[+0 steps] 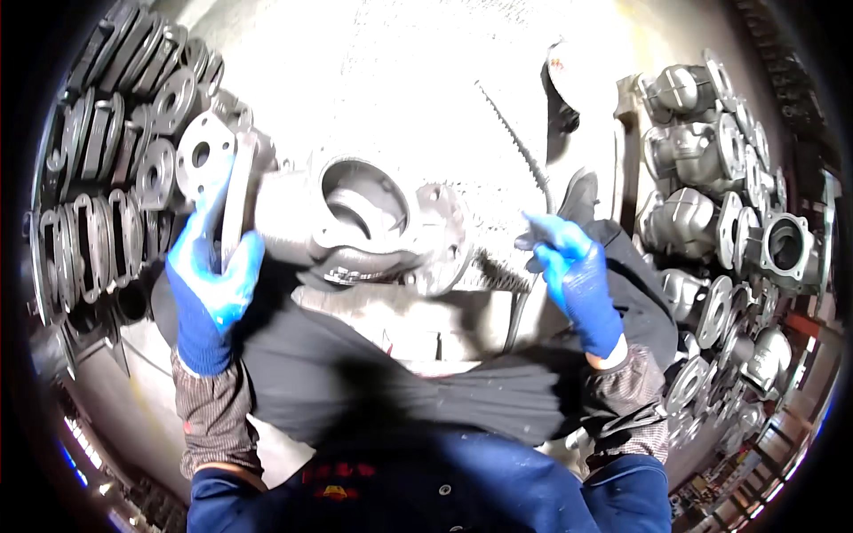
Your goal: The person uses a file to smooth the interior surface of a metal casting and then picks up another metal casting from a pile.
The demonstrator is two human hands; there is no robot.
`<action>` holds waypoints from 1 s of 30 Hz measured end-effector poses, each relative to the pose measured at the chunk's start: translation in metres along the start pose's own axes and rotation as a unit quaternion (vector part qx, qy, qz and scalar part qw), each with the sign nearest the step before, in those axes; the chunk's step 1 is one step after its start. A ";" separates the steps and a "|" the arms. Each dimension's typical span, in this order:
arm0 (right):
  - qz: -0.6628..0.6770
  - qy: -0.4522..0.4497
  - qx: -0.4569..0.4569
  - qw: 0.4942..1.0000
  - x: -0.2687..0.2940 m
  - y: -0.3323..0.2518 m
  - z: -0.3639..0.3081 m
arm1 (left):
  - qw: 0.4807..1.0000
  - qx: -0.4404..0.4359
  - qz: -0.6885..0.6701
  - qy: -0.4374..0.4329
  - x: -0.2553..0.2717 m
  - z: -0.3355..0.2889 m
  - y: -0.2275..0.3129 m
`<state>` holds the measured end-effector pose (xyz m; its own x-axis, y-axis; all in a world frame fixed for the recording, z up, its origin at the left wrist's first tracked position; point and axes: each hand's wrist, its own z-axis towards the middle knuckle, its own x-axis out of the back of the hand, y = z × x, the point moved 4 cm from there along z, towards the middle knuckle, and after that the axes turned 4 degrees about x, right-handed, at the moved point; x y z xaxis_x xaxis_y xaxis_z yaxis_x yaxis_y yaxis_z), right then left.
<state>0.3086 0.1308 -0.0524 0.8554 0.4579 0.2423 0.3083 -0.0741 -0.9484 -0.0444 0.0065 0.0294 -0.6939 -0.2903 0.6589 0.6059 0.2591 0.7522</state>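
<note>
A grey cast valve body [289, 209] lies in front of me, with a wide round opening and a flange at each end. My left hand [211, 271], in a blue glove, grips its left end flange between thumb and fingers. My right hand [573, 271], also gloved in blue, is held apart from the casting's right flange [444, 235]. Its fingers are curled round something small and dark that I cannot make out. Just beyond those fingers runs a thin, dark, ridged rod or cable [515, 142]; whether they touch it is unclear.
Flanged castings [102, 133] are stacked on the left. More valve bodies [689, 222] stand in rows on the right. The brightly lit work surface [409, 80] is speckled with dark grit. My legs [400, 382] are spread around its near edge. A dark shoe [582, 195] shows beyond my right hand.
</note>
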 end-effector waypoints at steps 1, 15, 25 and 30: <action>-0.006 -0.018 0.013 1.000 -0.003 -0.001 0.001 | 1.000 0.015 -0.012 0.000 -0.002 -0.001 0.000; -0.218 0.223 0.063 0.948 0.089 0.037 0.094 | 0.998 0.039 -0.040 0.022 -0.016 0.021 0.005; -0.508 0.194 0.002 0.839 0.097 0.053 0.166 | 1.000 0.019 -0.005 0.018 -0.010 0.024 0.007; -0.538 0.171 -0.043 0.824 0.104 0.042 0.169 | 0.999 0.026 -0.015 0.021 -0.015 0.029 0.008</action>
<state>0.3405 0.3247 -0.1016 0.1295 0.0242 0.9913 0.9810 0.1428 -0.1316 -0.0401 0.0393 0.0258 -0.6941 -0.3369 0.6361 0.5631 0.2963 0.7714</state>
